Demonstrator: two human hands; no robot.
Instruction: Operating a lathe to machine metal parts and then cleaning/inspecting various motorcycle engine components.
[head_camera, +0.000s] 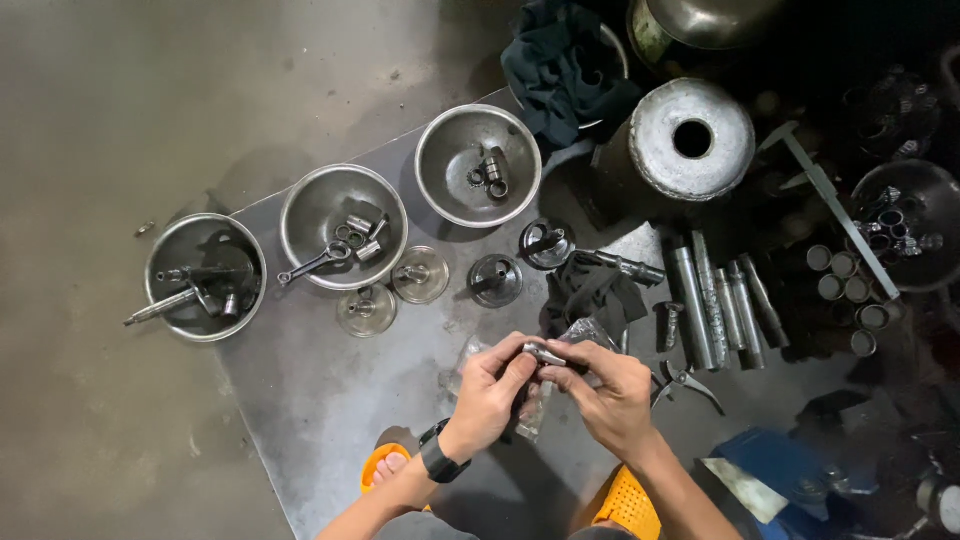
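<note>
My left hand (492, 390), with a black watch on its wrist, and my right hand (610, 395) meet over a grey metal sheet (330, 390). Together they pinch a small shiny metal part (545, 353) between the fingertips. Clear plastic wrapping (535, 415) hangs below the hands and lies crumpled behind them. A pair of pliers (685, 382) lies just right of my right hand.
Three steel bowls (478, 165) (343, 226) (205, 277) hold engine parts, one with a connecting rod. Small round lids and caps (420, 274) sit in front of them. Several metal rods (715, 300), short tubes, a caliper (830, 205), a big steel cylinder (690, 140) and dark rags lie to the right.
</note>
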